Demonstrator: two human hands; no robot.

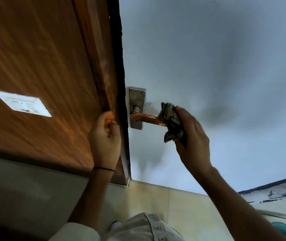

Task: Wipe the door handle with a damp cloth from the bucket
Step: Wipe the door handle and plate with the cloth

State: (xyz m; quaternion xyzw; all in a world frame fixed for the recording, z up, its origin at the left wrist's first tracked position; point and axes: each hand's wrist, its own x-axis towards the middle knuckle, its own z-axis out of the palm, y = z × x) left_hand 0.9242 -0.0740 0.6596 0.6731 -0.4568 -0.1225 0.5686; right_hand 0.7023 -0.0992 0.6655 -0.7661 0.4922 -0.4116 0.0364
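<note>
A door handle is being wiped with a cloth while the door edge is gripped.

At the far left a white switch plate (22, 103) is seen on the brown wooden wall panel (34, 58). The left hand (104, 136) is curled around the dark edge of the door (124, 119), its fingers hidden behind the edge; a thin black band (103, 169) is worn on that wrist. Just beside it, a metal backplate (137, 98) is fixed to the pale door face (208, 58), and the orange-stained door handle (145, 117) projects rightward from it. The handle's outer end is covered by a dark crumpled cloth (171, 119), which is clenched in the right hand (193, 136). A teal rim (285, 229), possibly the bucket, is seen at the lower right corner.
</note>
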